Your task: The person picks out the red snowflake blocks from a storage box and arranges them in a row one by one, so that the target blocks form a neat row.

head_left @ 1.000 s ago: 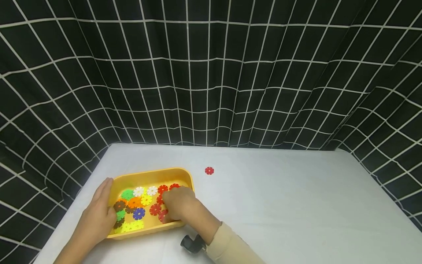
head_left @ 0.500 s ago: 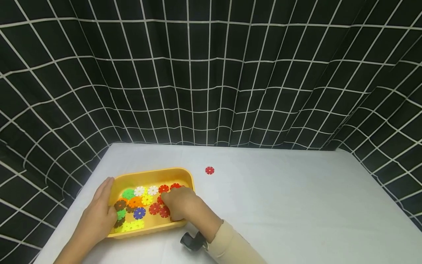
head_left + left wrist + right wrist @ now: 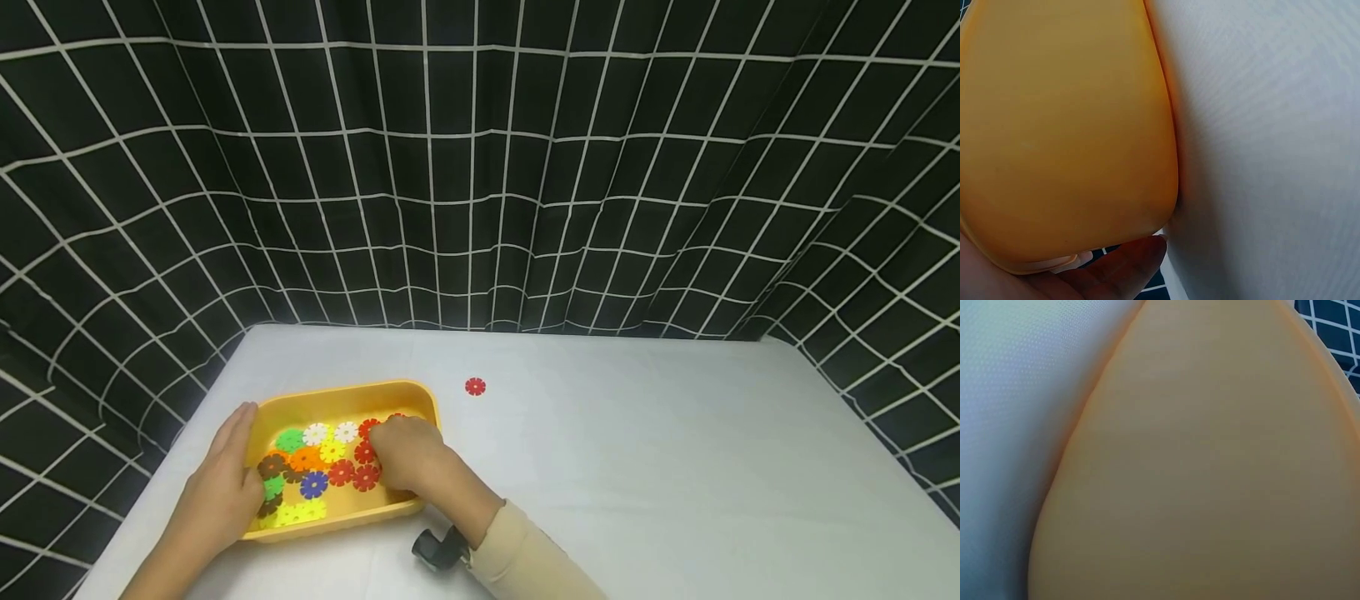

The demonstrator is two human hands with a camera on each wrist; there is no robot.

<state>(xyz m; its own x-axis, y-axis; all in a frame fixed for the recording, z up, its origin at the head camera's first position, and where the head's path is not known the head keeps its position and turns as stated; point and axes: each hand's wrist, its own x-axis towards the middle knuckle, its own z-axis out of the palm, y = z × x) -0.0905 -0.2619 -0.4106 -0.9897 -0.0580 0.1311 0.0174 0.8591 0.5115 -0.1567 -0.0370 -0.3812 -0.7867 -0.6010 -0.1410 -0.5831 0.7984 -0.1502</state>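
Note:
A yellow plastic tray [image 3: 352,518] stands on the left of the white table, holding several snowflake-shaped building discs. My left hand [image 3: 223,487] grips its left end, thumb over the rim; in the left wrist view its fingers [image 3: 1129,265] lie along the end wall of the tray. My right hand [image 3: 411,454] reaches down into the right part of the tray among the red discs [image 3: 366,477], its fingertips hidden behind the hand; I cannot tell whether they pinch a disc. The right wrist view is filled by the tray's outer wall [image 3: 1197,456].
Green [image 3: 289,441], white [image 3: 346,432], orange [image 3: 306,458], yellow, brown and blue [image 3: 313,484] discs lie in the tray's left and middle. One red disc [image 3: 476,387] lies on the white tabletop [image 3: 637,450] beyond the tray. A black gridded curtain [image 3: 480,167] surrounds the table.
Two red discs at the front of the tray have slid left towards the blue one. My right hand has shifted slightly within the tray; the left hand has stayed in place.

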